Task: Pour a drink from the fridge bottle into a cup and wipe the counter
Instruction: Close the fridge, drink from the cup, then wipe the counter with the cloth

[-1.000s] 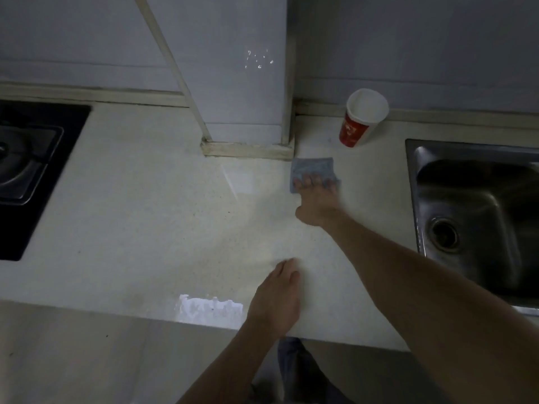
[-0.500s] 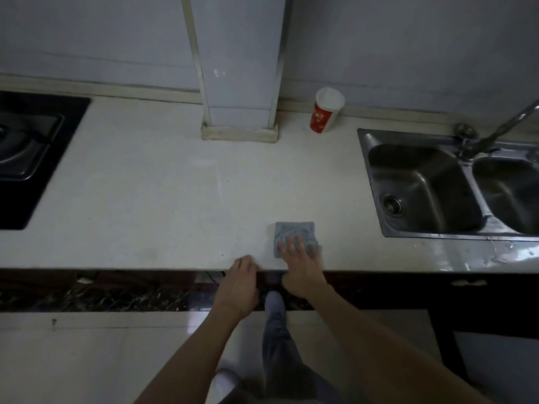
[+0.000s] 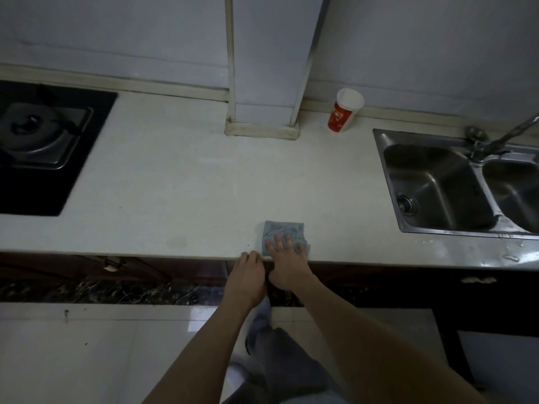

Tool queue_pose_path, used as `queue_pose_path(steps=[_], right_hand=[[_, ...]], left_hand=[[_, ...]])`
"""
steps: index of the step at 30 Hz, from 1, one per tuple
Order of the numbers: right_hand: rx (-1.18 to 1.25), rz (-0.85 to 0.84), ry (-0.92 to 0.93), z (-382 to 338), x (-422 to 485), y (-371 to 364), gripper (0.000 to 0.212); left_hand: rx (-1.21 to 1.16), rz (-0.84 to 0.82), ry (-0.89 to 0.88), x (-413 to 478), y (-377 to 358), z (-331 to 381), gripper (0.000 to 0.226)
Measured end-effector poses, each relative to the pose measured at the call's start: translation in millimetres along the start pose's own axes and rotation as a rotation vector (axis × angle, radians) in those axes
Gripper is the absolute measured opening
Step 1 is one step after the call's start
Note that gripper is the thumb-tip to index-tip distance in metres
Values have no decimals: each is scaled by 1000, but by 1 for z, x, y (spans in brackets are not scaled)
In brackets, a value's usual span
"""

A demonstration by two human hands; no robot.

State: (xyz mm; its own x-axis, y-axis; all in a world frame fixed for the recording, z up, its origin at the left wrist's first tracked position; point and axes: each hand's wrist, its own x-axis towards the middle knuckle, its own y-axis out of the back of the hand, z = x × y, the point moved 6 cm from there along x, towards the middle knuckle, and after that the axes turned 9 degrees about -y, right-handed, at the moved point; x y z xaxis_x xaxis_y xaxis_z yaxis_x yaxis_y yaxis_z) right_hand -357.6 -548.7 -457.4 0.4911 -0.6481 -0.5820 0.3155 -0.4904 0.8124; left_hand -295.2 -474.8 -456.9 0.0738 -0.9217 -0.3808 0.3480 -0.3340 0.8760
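Now, at the worktop's (image 3: pixel 175 185) left edge sits the gas hob (image 3: pixel 43 141). Your left hand (image 3: pixel 248 275) rests relaxed on the front edge, holding nothing. Just beside it, your right hand (image 3: pixel 287 258) presses flat, fingers (image 3: pixel 278 240) spread, on the grey-blue cloth (image 3: pixel 284 228). The red paper cup (image 3: pixel 344 113) stands upright at the back edge, left of the steel sink (image 3: pixel 437 185).

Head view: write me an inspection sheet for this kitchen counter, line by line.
Surface: pale counter, dimly lit; droplets on its right front.
Job's things: blue cloth folded near the front edge; red paper cup upright by the back wall.
Clutter: nothing seen.
Hands: right hand pressed flat on the cloth; left hand beside it, fingertips on the counter edge.
Cables: nothing seen.
Surroundings: double sink with faucet on the right, gas stove on the left, tiled pillar behind.
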Motion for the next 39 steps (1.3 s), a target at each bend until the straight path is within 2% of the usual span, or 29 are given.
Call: queue_pose_path(steps=[5, 10, 16, 20, 26, 34, 39], right_hand=[[-11, -11, -4, 6, 33, 25, 78], [38, 26, -78, 17, 96, 73, 74], [56, 17, -106, 42, 186, 135, 70], [57, 69, -113, 52, 232, 171, 68], [151, 68, -177, 18, 250, 188, 72], [-15, 64, 107, -94, 259, 178, 74], [-98, 106, 254, -105, 257, 176, 71]], left_hand=[[-77, 57, -30, 18, 22, -14, 33], [-132, 128, -61, 37, 52, -37, 48], [-37, 22, -37, 76, 70, -80, 58], [-9, 2, -14, 92, 77, -106, 58], [-59, -69, -19, 102, 84, -111, 54], [-39, -162, -67, 105, 90, -113, 61], [-13, -174, -68, 96, 83, -114, 66]])
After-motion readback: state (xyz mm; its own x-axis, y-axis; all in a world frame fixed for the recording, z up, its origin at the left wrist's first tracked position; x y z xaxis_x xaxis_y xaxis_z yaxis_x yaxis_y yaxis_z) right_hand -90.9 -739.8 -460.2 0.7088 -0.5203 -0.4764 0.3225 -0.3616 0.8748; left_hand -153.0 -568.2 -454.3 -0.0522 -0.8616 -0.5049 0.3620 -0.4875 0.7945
